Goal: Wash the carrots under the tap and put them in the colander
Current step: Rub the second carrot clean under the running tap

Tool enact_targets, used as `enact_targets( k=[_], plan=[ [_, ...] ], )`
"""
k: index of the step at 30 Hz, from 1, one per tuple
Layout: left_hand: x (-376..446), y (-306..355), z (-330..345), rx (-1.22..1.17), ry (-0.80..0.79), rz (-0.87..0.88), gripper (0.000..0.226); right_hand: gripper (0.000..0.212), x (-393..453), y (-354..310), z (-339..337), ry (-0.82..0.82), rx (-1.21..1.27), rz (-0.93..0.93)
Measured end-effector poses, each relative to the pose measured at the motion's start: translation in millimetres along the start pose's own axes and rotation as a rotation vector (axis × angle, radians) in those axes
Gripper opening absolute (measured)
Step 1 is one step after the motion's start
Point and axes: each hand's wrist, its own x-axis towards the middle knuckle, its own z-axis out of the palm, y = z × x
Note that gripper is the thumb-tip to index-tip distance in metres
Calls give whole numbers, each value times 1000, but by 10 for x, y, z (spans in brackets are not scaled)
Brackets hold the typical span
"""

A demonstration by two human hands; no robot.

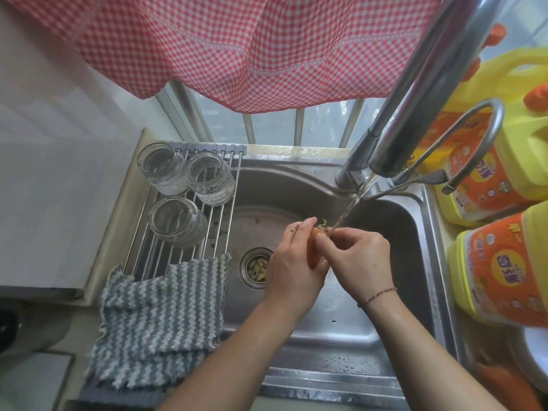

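Steel sink (370,327) under a red checked curtain (237,54) is our landmark in the head view. Over its middle we hold one carrot (315,253): our left hand (292,264) wraps around it, and our right hand (355,252) pinches and rubs its leafy top, where the stream from the tap (415,93) lands. So the washing of this carrot is under way, not finished, as we judge it.

We cannot make out a colander for certain; a pale rim at the sink's right near corner may be it. Orange shapes blur there too, perhaps more carrots. Nothing visibly rests in any colander yet.

Left of the sink, three glass jars (189,185) stand on a roll-up rack (184,232), with a striped cloth (157,321) nearer us. Right of the sink stand yellow bottles (501,271).
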Motion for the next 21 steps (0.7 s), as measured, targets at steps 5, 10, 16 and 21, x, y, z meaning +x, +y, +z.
enact_targets(
  k=[5,10,16,21],
  plan=[
    [12,0,23,-10,30,-15,61,17,10,-6,-50,-41,56,53],
    [12,25,62,-10,41,-1,59,8,29,-15,-46,-19,57,40],
    [24,17,51,-98,66,-62,58,23,42,6,-97,-107,63,22],
    [32,49,60,-63,74,-27,58,19,51,22,-111,-85,104,34]
  ],
)
